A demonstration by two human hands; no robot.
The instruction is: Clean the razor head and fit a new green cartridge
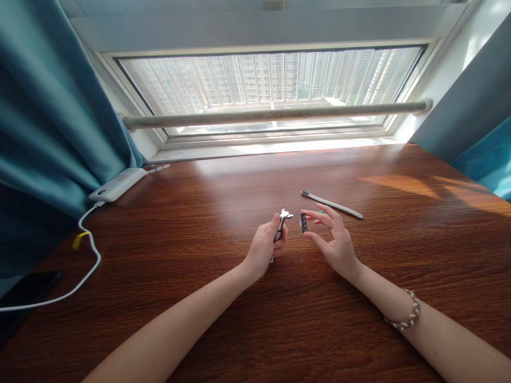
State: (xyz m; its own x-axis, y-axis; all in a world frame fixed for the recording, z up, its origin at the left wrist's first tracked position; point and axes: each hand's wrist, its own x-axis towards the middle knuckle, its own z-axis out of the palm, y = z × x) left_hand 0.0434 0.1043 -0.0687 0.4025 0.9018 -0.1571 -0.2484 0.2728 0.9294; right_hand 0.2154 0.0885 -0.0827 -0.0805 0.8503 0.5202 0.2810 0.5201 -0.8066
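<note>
My left hand [266, 242] is closed around a razor handle [279, 232], its bare silver head pointing up and away from me. Between the thumb and fingertips of my right hand [333, 239] is a small dark razor cartridge [304, 223], turned on its narrow side. A short gap separates the cartridge from the handle's head. Behind my right fingers a white toothbrush [335, 205] with dark bristles lies on the table. Something small and teal shows partly behind those fingers; I cannot make out what it is.
The brown wooden table [223, 202] runs up to a window with a horizontal rail [275, 114]. At the left, a white power bank [117, 184] has a white cable [93, 250] trailing toward me, near a dark flat object [32, 292]. Blue curtains [67, 96] hang there.
</note>
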